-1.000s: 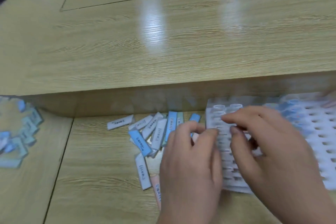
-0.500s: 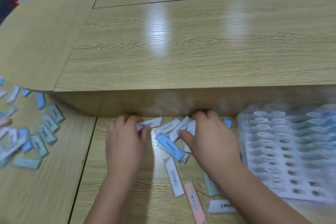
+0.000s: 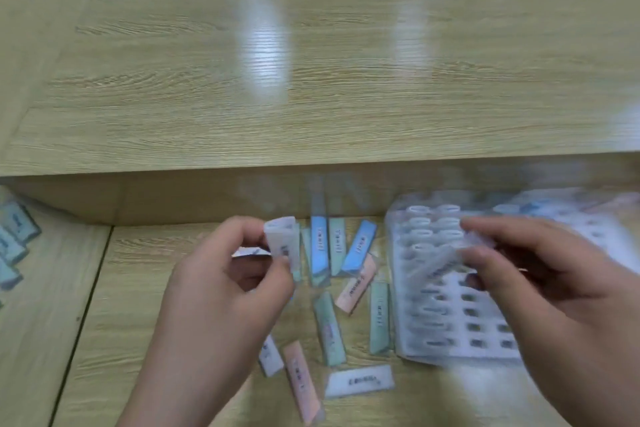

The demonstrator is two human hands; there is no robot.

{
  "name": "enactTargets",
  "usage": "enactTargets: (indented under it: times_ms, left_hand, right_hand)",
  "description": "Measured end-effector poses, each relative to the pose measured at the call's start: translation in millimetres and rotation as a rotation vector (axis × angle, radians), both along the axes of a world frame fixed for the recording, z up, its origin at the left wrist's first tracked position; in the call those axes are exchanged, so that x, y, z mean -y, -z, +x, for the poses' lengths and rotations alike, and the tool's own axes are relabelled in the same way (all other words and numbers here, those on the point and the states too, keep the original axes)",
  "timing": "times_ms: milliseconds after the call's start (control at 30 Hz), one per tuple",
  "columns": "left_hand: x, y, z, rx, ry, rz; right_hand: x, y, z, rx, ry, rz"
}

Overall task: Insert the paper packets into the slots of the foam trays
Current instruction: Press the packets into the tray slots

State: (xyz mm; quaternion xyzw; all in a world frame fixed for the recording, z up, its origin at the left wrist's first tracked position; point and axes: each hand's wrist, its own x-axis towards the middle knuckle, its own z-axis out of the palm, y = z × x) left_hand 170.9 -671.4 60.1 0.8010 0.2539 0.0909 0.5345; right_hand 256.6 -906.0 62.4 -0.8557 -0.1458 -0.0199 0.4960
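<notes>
Left hand [image 3: 235, 274] raised a little off the table [image 3: 311, 80], fingertips pinched on a white paper packet [image 3: 282, 239] held upright, open end up, probably turned so for feeding into a slot. Right hand [image 3: 530, 270] over the foam tray [image 3: 433, 315], fingers curled and closed on a second, blurred white packet [image 3: 440, 263] angled down toward the tray's near rows. Tray lying flat by the table's near right edge, several far slots already filled. Loose packets [image 3: 346, 270] scattered between the hands, toward the near edge; more packets [image 3: 14, 239] at the left edge. Both wrists low, palms down.
</notes>
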Motion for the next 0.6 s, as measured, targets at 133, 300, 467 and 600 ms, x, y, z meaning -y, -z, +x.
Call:
enactTargets:
  times_ms: [133,300,467,600]
  left_hand:
    - [61.1,-10.4,22.4,0.142,0.086,-0.053]
    - [109.2,8.2,35.1,0.158,0.122,0.003]
    - [121.1,28.6,38.9,0.087,0.16,0.354]
    - [127.8,38.5,43.7,0.023,0.152,0.394]
  right_hand:
    - [50.6,5.5,13.4,0.037,0.051,-0.022]
    - [59.6,16.5,19.1,0.158,-0.044,-0.133]
    - [50.9,40.8,27.5,0.194,-0.13,-0.17]
    - [51.1,50.0,33.0,0.277,-0.161,-0.203]
